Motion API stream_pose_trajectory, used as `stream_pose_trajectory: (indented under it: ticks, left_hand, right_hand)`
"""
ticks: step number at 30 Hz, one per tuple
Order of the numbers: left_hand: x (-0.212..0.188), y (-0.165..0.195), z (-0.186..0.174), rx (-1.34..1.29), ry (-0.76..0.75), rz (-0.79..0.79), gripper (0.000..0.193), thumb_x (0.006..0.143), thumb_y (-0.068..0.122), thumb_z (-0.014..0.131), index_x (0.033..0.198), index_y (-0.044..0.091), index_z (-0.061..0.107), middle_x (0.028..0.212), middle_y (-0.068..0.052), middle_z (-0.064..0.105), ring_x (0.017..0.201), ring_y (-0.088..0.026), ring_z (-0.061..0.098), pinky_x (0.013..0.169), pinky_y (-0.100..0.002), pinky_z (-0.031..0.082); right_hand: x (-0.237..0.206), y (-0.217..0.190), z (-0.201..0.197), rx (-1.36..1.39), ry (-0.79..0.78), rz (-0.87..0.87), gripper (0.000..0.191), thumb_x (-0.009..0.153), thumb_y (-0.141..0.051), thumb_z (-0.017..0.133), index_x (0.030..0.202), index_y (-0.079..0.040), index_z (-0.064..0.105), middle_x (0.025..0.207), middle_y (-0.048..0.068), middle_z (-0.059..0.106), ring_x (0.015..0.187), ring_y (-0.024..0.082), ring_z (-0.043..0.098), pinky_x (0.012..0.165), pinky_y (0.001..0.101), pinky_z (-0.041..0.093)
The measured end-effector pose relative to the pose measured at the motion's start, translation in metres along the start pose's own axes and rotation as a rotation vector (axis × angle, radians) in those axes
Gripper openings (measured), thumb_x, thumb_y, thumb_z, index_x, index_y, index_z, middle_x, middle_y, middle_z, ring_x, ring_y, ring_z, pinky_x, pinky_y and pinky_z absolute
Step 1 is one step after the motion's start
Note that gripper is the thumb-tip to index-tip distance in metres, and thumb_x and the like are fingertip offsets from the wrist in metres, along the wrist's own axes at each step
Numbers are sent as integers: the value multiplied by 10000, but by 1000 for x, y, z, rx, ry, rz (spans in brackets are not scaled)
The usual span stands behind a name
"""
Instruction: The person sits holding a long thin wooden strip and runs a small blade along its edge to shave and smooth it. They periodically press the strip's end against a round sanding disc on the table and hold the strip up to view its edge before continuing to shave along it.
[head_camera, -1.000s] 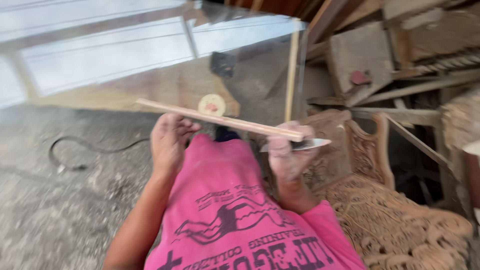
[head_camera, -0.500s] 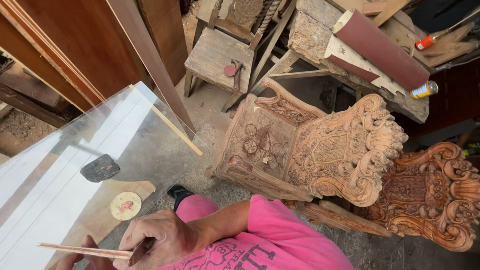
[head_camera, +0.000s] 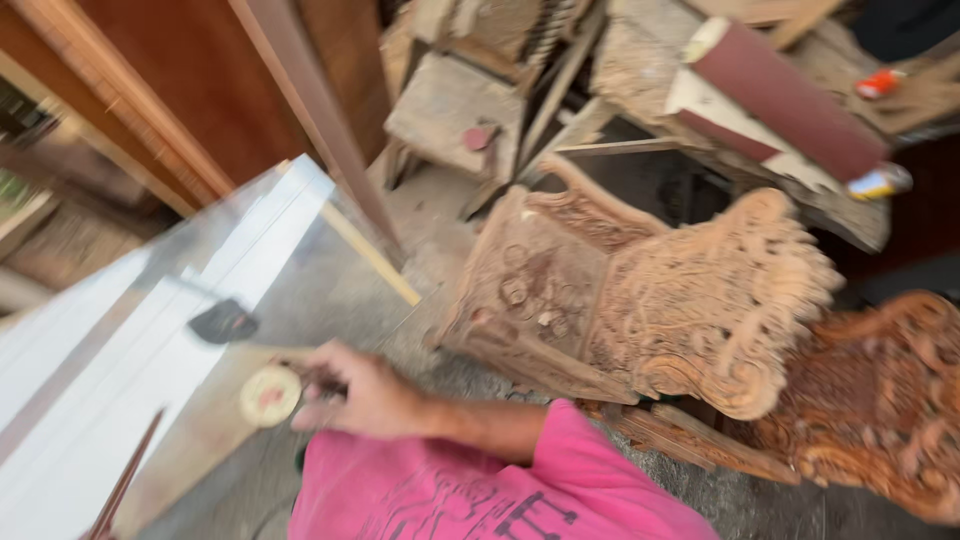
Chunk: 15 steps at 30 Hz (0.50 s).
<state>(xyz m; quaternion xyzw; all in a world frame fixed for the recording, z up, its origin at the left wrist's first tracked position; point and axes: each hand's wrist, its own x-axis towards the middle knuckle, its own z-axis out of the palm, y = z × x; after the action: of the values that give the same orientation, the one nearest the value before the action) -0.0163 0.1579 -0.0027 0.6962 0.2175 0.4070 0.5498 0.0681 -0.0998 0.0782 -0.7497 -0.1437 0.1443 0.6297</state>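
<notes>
The right hand (head_camera: 365, 395) reaches leftward across the pink shirt (head_camera: 480, 490), fingers curled around a small dark tool (head_camera: 318, 378) whose kind the blur hides. Its tip sits just beside a round pale disc (head_camera: 269, 396) lying on the glass sheet (head_camera: 180, 330). A thin wooden strip (head_camera: 122, 485) crosses the lower left corner. Carved chair pieces (head_camera: 660, 300) stand to the right. The left hand is out of view.

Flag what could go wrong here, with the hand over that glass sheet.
The hand grips a small dark tool over the glass sheet; a slip might scratch or crack it. The thin wooden strip lies on the glass and could slide off. The carved wooden chair piece stands close by and may be knocked.
</notes>
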Motion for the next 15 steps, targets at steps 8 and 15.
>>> stream_pose_trajectory:
  ticks: [8,15]
  left_hand:
    - [-38,44,-34,93,-158,130,241,1025,-190,621,1178,-5,595,1169,-161,657,1104,-264,691,902,-333,592]
    - [-35,81,-9,113,-340,142,244,966,-124,693,1129,23,588,1128,-176,663,1057,-281,726,908,-348,611]
  right_hand:
    - [-21,42,-25,205,30,90,316,1030,-5,572,1341,3,515,1145,48,640,937,64,601,822,222,528]
    - [-24,41,-13,-192,78,228,368,976,11,622,1343,10,600,1117,90,705,758,96,654,643,253,556]
